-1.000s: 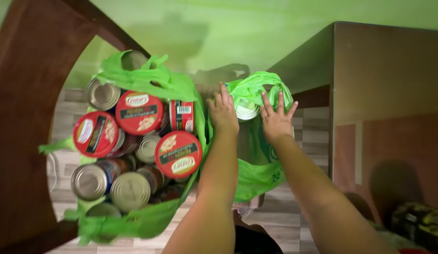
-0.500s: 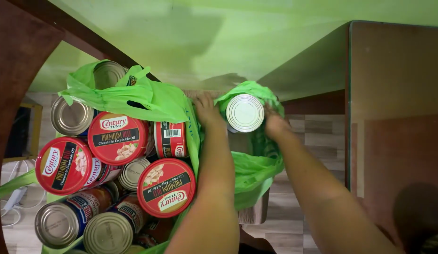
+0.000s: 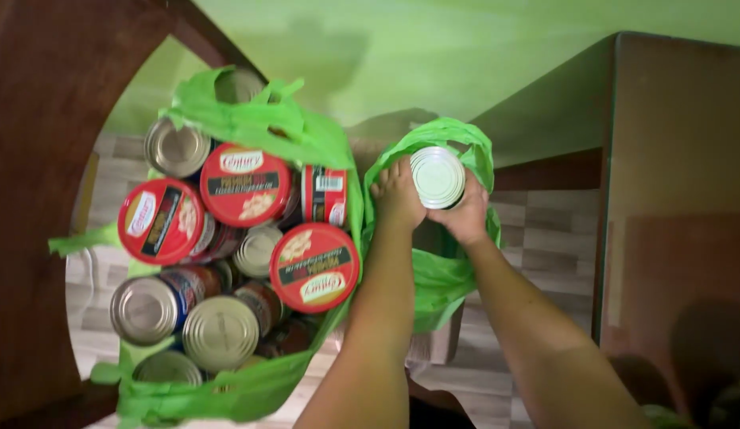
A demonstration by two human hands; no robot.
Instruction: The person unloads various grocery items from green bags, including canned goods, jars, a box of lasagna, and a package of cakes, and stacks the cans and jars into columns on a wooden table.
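Green bag (image 3: 433, 278); round silver can (image 3: 437, 177).

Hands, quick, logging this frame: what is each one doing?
Left hand: closed on the silver can.
Right hand: closed on the same can, over the small green bag.

Soft, even indoor light with a green cast off the wall (image 3: 465, 48). A dim shadow smudges the wall, and another darkens the brown cabinet (image 3: 680, 238). The can lids (image 3: 437, 176) catch mild glare. Everything looks slightly soft, perhaps from motion blur.
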